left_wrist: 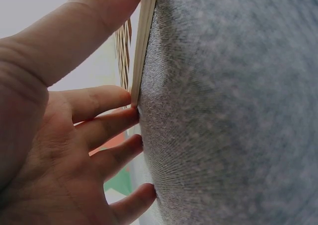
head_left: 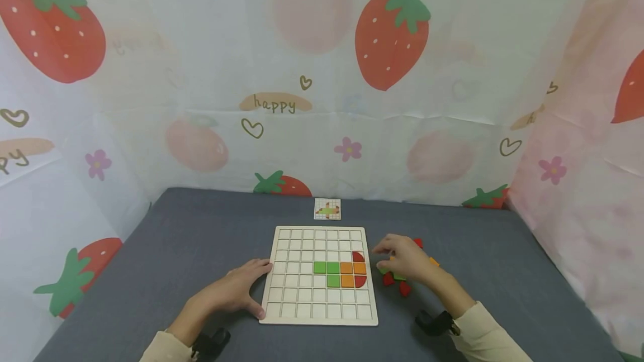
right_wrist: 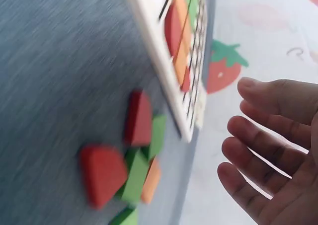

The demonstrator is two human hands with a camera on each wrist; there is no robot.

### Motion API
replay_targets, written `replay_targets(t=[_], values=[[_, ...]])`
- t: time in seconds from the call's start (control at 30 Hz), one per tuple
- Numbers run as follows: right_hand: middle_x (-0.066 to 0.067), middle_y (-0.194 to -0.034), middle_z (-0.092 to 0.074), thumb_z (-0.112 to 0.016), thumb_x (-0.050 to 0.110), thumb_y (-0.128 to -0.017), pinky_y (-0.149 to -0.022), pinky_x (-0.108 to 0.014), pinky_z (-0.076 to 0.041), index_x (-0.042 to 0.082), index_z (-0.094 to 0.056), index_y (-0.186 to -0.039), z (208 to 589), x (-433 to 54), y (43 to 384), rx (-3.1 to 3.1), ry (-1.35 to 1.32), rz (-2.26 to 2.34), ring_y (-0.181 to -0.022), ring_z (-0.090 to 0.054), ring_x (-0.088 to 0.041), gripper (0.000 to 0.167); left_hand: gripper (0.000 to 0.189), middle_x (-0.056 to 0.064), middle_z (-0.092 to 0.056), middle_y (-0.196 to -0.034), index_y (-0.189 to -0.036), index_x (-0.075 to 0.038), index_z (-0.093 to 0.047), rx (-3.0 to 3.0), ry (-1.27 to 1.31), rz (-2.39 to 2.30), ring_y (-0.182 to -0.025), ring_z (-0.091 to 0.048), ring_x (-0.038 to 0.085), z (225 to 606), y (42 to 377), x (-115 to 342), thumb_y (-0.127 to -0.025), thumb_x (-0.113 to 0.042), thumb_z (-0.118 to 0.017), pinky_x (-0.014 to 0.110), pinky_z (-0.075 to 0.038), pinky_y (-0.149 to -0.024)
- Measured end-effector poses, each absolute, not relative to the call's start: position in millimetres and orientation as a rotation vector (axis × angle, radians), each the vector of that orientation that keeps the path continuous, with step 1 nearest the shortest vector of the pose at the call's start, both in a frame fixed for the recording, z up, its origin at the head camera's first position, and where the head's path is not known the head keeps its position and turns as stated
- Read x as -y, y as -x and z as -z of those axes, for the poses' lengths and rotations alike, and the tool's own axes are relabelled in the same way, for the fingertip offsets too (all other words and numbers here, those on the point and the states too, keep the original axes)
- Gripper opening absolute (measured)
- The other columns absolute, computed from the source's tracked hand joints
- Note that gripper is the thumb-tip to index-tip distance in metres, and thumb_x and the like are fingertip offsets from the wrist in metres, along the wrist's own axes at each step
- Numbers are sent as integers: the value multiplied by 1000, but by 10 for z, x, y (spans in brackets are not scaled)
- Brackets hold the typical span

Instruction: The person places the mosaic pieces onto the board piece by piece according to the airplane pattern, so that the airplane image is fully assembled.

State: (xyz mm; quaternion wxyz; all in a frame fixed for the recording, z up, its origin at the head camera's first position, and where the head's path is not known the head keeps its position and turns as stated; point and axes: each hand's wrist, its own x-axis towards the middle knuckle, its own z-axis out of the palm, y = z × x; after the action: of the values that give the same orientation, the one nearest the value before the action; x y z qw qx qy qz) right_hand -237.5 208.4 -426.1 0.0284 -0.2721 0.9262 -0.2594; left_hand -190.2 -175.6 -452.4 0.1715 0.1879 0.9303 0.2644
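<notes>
A pale wooden grid board (head_left: pixel 297 295) lies on the grey table, with green tiles (head_left: pixel 333 281), orange tiles (head_left: pixel 347 281) and red rounded pieces (head_left: pixel 358 257) set in squares toward its right side. My left hand (head_left: pixel 236 289) rests at the board's left edge, thumb and fingertips touching it, as the left wrist view also shows. My right hand (head_left: pixel 405 258) hovers just right of the board with nothing between its loosely spread fingers. Below it, partly hidden in the head view, are loose red pieces (right_wrist: pixel 103 175), green pieces (right_wrist: pixel 134 175) and an orange piece (right_wrist: pixel 151 181).
A small card (head_left: pixel 327 209) with a coloured grid pattern lies behind the board near the table's far edge. Strawberry-printed cloth (head_left: pixel 322 144) hangs around the back and sides of the table (head_left: pixel 211 228).
</notes>
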Motion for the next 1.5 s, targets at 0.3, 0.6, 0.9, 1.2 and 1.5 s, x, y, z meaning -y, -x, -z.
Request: replay_targets(t=[0.3, 0.6, 0.9, 1.2, 1.5], values=[[-5, -99, -68, -75, 9, -81, -74, -32, -53, 3, -73, -104, 4402, -2457, 2368, -2862, 777, 688, -90, -63, -22, 24, 102, 24, -37, -152, -144, 5, -41, -2632, -539, -750, -144, -26, 46, 4534, 1894, 1749, -60, -29, -89, 69, -22, -109], [-8, -104, -72, -77, 6, -78, -87, -50, -52, 4, -73, -102, 4467, -2677, 2386, -2857, 770, 658, -111, -61, -39, 25, 102, 24, -37, -152, -144, 5, -41, -2641, -527, -763, -144, -26, 47, 4515, 1896, 1757, -60, -27, -89, 69, -22, -109], [-5, -103, -69, -78, 4, -75, -83, -44, -54, 7, -75, -100, 4479, -2684, 2372, -2850, 812, 565, -101, -65, -31, 25, 101, 23, -38, -152, -143, 5, -42, -2646, -538, -747, -144, -27, 46, 4531, 1907, 1749, -60, -28, -89, 69, -23, -109], [-4, -100, -66, -77, -1, -75, -79, -40, -55, 5, -75, -98, 4475, -2655, 2365, -2864, 816, 506, -95, -65, -27, 24, 101, 23, -38, -152, -144, 5, -42, -2653, -547, -752, -144, -27, 46, 4540, 1904, 1758, -60, -27, -89, 69, -23, -109], [-5, -102, -66, -77, 0, -75, -83, -44, -54, 6, -76, -98, 4474, -2640, 2361, -2870, 816, 459, -96, -65, -28, 23, 101, 22, -38, -152, -143, 4, -43, -2652, -538, -749, -144, -27, 45, 4544, 1912, 1748, -60, -26, -90, 69, -23, -108]])
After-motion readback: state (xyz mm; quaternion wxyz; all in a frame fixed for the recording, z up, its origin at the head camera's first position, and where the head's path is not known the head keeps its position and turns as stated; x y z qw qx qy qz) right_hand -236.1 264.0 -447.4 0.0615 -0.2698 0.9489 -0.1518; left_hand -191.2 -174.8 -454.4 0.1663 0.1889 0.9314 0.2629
